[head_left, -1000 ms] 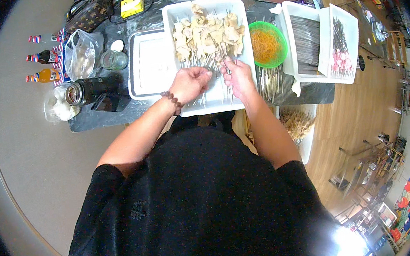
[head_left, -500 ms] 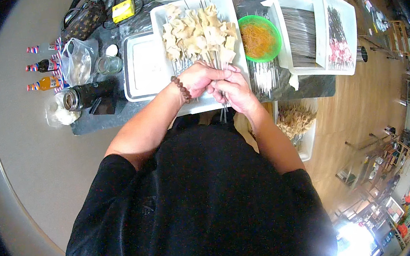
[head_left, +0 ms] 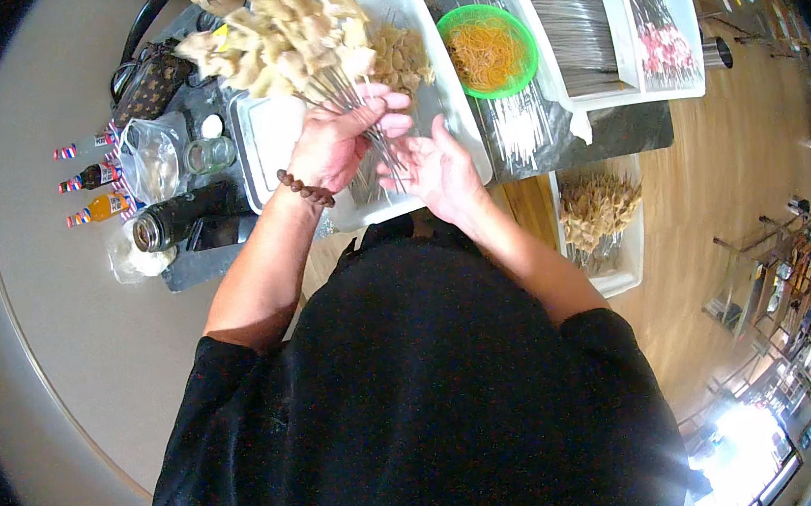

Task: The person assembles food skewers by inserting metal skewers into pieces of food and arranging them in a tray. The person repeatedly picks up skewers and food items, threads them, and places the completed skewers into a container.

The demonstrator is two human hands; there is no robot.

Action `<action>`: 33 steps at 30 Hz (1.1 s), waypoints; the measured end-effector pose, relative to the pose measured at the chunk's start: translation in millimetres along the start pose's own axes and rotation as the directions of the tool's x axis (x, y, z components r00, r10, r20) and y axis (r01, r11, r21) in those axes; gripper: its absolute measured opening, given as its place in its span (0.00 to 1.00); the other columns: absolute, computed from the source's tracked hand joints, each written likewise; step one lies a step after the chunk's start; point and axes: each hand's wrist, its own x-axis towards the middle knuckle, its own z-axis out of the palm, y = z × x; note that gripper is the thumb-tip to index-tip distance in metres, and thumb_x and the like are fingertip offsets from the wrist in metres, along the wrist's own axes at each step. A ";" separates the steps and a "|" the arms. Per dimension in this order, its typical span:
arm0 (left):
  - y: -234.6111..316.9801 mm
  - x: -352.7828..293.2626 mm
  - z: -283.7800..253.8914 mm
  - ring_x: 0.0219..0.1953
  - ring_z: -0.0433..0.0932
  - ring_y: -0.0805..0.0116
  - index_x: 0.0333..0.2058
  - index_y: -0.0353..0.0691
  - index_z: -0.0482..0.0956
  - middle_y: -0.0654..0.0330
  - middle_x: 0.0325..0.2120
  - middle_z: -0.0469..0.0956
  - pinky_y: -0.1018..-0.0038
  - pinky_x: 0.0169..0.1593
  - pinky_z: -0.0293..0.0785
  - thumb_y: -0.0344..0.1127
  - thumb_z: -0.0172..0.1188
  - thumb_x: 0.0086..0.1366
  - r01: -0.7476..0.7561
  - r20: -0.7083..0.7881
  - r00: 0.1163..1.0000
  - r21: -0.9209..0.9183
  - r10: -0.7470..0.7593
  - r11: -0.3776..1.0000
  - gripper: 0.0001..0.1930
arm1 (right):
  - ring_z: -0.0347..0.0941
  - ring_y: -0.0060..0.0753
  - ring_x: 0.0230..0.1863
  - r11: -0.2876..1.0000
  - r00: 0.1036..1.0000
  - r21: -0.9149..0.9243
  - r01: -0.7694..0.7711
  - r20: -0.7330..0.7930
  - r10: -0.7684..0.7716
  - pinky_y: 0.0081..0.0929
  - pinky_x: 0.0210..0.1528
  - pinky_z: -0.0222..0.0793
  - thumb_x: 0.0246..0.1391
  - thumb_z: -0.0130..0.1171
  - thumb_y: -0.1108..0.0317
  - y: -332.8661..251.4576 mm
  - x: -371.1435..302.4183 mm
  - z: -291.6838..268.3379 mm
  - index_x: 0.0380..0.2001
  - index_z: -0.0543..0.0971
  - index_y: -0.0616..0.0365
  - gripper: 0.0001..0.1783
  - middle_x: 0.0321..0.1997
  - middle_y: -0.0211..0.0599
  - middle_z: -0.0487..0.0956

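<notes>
My left hand [head_left: 340,144], with a brown bead bracelet at its wrist, is closed round the thin metal sticks of a bunch of skewers [head_left: 294,42]. Pale, folded pieces of food fill their far ends, which tilt up and to the left. Beside the stick ends, my right hand [head_left: 442,172] is open, palm up, with its fingers apart. Under both hands lies a white plastic tub [head_left: 459,119], where more skewers with pale food [head_left: 402,56] lie at the right side.
Right of the tub is a green bowl [head_left: 493,51] of rubber bands, then white bins [head_left: 565,34] of metal skewers. A steel tray [head_left: 252,160], jar [head_left: 209,155], dark flask [head_left: 170,218] and bottles [head_left: 104,208] stand left. Lower right is another tub [head_left: 602,217] of loaded skewers.
The bunch of skewers has come up out of the tub and swung left in my left hand. My right hand has let go of the sticks and opened.
</notes>
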 end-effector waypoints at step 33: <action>-26.4 -40.8 -45.6 0.24 0.78 0.71 0.48 0.32 0.80 0.58 0.35 0.84 0.77 0.28 0.74 0.33 0.52 0.76 -0.050 -0.355 0.930 0.135 0.095 0.990 0.12 | 0.73 0.18 0.28 0.565 0.845 -0.790 0.236 -0.120 -0.520 0.21 0.31 0.70 0.58 0.65 0.69 -20.8 74.8 28.8 0.35 0.85 0.63 0.08 0.27 0.29 0.82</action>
